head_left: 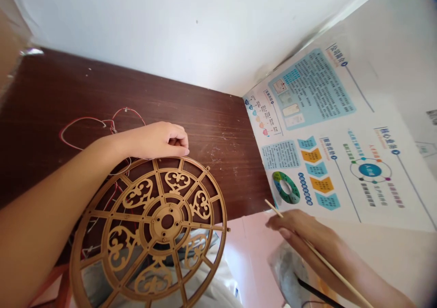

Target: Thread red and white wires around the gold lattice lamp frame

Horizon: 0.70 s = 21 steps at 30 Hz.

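Observation:
A round gold-brown lattice frame (pixel 168 162) with scroll ornaments and a hub with holes stands tilted over the near table edge, close to my lap. At its far rim, my left hand (pixel 159 139) is closed with curled fingers, and its fingertips meet the rim; the thumb is largely hidden. Off to the right, beyond the table edge, my right hand (pixel 307 230) pinches a thin pale wooden stick (pixel 336 271). The stick's tip points up and left, apart from the frame.
Red and white wires (pixel 82 119) lie looped on the dark brown table (pixel 191 112), some behind the frame. A white wall backs the table, and a printed poster (pixel 317 117) covers the right side. Below my right hand are a greyish rounded object (pixel 287 271) and a black rod (pixel 317 292).

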Motion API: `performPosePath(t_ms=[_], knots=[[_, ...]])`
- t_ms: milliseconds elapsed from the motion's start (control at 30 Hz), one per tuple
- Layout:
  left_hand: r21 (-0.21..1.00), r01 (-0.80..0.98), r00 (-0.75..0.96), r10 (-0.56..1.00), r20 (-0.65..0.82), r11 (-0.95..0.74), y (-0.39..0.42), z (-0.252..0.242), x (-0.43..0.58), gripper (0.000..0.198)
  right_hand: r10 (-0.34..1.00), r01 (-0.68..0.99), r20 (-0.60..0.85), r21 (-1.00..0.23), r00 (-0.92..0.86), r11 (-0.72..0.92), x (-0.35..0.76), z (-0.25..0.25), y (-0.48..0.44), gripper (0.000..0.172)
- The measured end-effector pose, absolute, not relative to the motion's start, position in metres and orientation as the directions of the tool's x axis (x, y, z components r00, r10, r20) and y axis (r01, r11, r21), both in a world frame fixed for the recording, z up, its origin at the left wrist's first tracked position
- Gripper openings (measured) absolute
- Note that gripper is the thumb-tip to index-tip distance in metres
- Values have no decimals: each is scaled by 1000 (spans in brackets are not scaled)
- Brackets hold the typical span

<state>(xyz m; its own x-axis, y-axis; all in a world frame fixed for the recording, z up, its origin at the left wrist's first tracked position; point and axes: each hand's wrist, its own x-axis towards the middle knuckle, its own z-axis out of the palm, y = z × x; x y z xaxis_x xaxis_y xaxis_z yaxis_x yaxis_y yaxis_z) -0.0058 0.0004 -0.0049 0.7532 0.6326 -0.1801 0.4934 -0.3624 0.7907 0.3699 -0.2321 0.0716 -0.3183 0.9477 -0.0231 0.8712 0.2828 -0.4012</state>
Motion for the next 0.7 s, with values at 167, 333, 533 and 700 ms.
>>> performPosePath(t_ms=[167,333,533,700], knots=[[797,503,744,638,-200,-336,0,-5,-6,32,863,824,11,-292,-505,486,350,52,-184,21],[798,485,755,632,-174,-359,1,-5,-5,30,797,765,10,-275,-604,583,326,24,-147,12],[808,474,757,630,-171,-351,1,-6,-5,30,721,712,58,-122,-690,692,316,18,-142,7],[805,481,749,641,-170,-348,0,-6,-6,30,690,682,103,-106,-717,724,316,18,-149,11]])
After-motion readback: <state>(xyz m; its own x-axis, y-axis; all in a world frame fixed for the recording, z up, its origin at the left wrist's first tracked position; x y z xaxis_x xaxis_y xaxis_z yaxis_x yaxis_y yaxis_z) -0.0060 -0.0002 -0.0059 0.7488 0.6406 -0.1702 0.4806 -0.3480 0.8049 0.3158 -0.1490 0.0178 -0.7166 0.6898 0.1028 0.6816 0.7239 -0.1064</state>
